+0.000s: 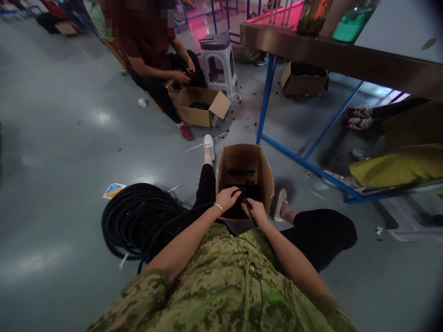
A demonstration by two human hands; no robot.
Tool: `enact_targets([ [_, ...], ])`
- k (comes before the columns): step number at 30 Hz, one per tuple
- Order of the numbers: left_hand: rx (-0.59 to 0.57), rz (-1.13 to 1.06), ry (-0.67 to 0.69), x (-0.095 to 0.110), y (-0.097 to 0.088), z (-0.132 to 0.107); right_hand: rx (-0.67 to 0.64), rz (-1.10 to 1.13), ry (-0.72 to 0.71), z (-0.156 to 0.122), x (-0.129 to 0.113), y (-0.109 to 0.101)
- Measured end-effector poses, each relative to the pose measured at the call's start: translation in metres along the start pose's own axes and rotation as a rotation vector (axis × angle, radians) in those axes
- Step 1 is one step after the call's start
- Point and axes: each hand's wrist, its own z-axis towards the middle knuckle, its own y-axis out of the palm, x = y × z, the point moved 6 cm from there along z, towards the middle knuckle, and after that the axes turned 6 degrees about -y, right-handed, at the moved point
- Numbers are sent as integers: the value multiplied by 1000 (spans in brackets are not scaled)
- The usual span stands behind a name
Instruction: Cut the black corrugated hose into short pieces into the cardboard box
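The left hand is hovering over the box, its fingers curling nearly closed and apparently pinching the tube. The right hand is gripping a slim dark item, fingers bending around it; the view is not showing whether this is a tool or more tube. The box is standing below both hands, between the legs, presumably to catch anything falling; black pieces are lying inside. The coil is resting at the left, probably so that the tube can feed freely. Farther ahead, a co-worker is sitting over a second box, near a stool.
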Motion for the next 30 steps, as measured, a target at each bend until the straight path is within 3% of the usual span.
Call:
enact_targets([
  [9, -56, -88, -53, -29, 9, 5, -57, -13, 25, 8, 9, 16],
  [14, -93, -28, -31, -39, 20, 3, -10, 24, 41, 15, 15, 20],
  [20, -28, -7, -5, -40, 23, 1, -7, 457, 356, 16, 31, 25],
  [26, -7, -65, 81, -22, 14, -1, 111, 879, 386, 16, 31, 11],
  [30, -18, -66, 160, -2, 13, -5, 122, 987, 415, 13, 31, 7],
])
